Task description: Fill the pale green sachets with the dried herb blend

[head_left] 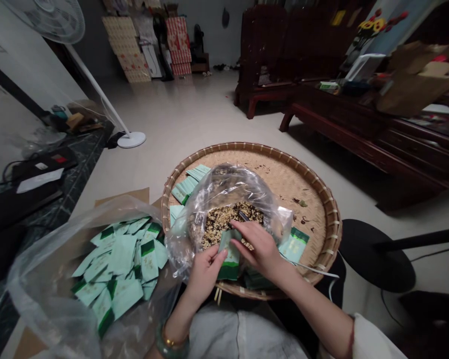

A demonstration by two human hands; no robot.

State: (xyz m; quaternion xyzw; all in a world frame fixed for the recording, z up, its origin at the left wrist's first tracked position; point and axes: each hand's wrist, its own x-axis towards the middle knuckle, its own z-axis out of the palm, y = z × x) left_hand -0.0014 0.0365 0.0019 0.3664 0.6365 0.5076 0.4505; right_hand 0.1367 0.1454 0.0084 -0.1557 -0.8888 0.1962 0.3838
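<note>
My left hand (204, 269) pinches a green paper packet (230, 269) between thumb and fingers, holding it upright. Bent over the top of this packet, my right hand (260, 244) has its thumb and fingers closed at the packet's upper edge. A small dark, handle-like piece (243, 216) shows by the right fingers; what it belongs to is hidden. Just behind both hands, a clear plastic bag (232, 179) stands open, with a loose dark and pale chopped mix (219, 222) inside. The bag rests on a round woven bamboo tray (284, 167).
Green packets (187, 187) lie on the tray's left, and another packet (296, 244) at its right. A large plastic bag (41, 269) of several packets stands at left. A white cord (314, 270) crosses the tray's rim. A fan base (377, 254) stands at right, dark wooden furniture (322, 119) beyond.
</note>
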